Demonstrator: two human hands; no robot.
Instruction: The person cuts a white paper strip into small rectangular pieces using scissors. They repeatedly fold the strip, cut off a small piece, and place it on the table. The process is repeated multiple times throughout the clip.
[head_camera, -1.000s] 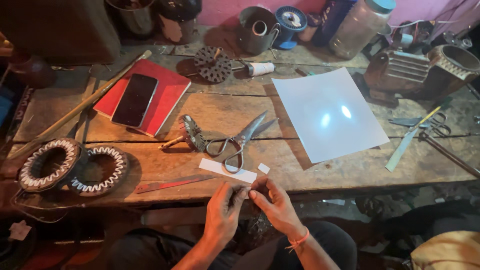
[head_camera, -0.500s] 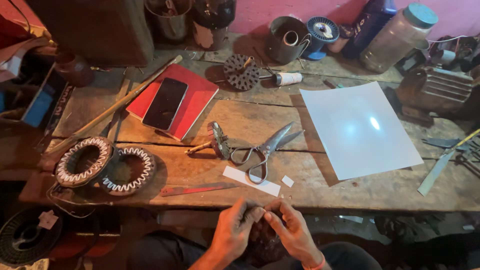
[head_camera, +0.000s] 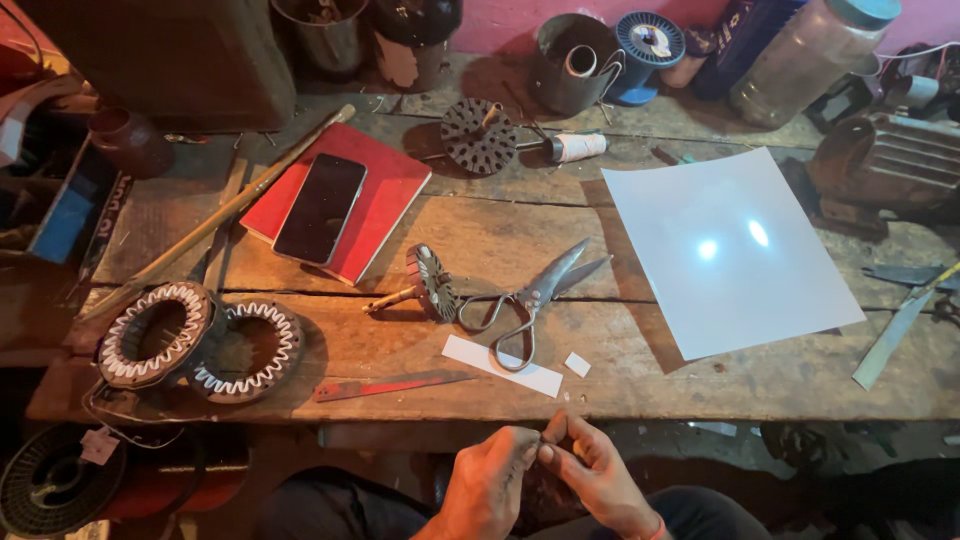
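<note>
Below the near edge of the worn wooden workbench (head_camera: 700, 385), the left hand (head_camera: 493, 482) and the right hand (head_camera: 597, 473) meet, fingertips pressed together on a small pale strip of paper-like material (head_camera: 556, 428) that stands up between them. Both hands pinch it, held over the person's lap and a dark rounded object there (too dim to identify).

Just beyond the hands, on the bench, lies a white rectangular strip (head_camera: 500, 364) with a tiny white square offcut (head_camera: 577, 364) beside it. One handle loop of the steel scissors (head_camera: 530, 298) rests on that strip, the blades open and pointing away to the right. Left of the scissors a small slotted metal rotor on a shaft (head_camera: 425, 284) lies tilted. A flat reddish metal ruler (head_camera: 390, 384) sits near the front edge.

Farther right a large glossy white sheet (head_camera: 730, 250) lies flat. To the left, a black phone (head_camera: 320, 208) rests on a red notebook (head_camera: 385, 205), and two wound stator rings with white lacing (head_camera: 195, 340) sit touching each other near the bench's left end.
</note>
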